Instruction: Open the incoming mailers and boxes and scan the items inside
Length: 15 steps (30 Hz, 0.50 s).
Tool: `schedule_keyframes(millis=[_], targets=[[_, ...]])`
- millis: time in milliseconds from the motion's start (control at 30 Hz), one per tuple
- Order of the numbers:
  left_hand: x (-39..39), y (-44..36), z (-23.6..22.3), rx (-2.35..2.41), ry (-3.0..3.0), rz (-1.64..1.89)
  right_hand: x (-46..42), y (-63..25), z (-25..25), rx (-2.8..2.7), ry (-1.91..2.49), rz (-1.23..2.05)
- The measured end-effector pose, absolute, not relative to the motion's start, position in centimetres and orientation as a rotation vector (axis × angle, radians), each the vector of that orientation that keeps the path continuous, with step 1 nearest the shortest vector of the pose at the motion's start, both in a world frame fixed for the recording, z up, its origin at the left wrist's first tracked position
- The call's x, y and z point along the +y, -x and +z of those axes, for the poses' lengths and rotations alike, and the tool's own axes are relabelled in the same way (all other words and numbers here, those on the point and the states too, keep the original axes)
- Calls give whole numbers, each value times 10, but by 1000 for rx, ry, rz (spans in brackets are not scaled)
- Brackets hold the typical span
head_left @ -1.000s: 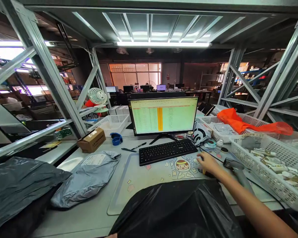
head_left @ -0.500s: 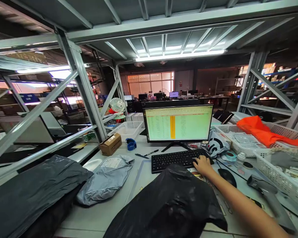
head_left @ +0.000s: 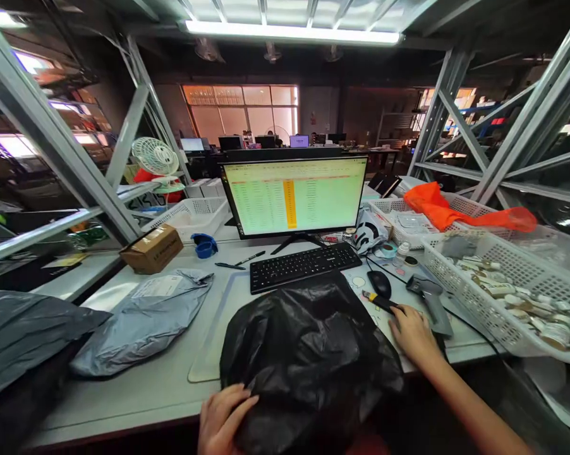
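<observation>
On the left of the pale surface (head_left: 109,404) lie a big dark bag (head_left: 29,335) and a gray bag (head_left: 147,322), with a brown box (head_left: 155,249) behind. The left hand (head_left: 225,420) has its fingers bent on the near side of the black bag (head_left: 304,354). I can't see its thumb, so I can't tell if it pinches. The bag sits in the middle, in front of the keyboard (head_left: 304,265). The right hand (head_left: 412,332) touches the yellow and black cutter (head_left: 377,299) near the mouse (head_left: 380,284); I can't tell how tight. I think one hand steadies the bag while the other handles the cutter. That calls for a careful grip. White baskets (head_left: 479,306) stand at the right. Far back is a window (head_left: 247,110), under a long light (head_left: 289,33).
</observation>
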State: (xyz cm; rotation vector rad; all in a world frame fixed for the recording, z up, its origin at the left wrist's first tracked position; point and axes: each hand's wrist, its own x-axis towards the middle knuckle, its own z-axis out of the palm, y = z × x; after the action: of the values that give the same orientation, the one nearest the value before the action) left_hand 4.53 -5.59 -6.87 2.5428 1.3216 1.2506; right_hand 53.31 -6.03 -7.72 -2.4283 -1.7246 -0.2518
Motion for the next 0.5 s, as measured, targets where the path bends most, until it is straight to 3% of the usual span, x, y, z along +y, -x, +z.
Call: schedule_keyframes(millis=[233,333,500], targets=[[-72,-57,-50,1218,-2992,560,-38,-544,-67,-1727,2376,-301],[-79,-71,-45,975,-3045,648,-35,-548,-58,-1711,2312,-281],[-56,-105,-22,811,-2720,1104,-100,-523,-26,-1540,2022,-310]])
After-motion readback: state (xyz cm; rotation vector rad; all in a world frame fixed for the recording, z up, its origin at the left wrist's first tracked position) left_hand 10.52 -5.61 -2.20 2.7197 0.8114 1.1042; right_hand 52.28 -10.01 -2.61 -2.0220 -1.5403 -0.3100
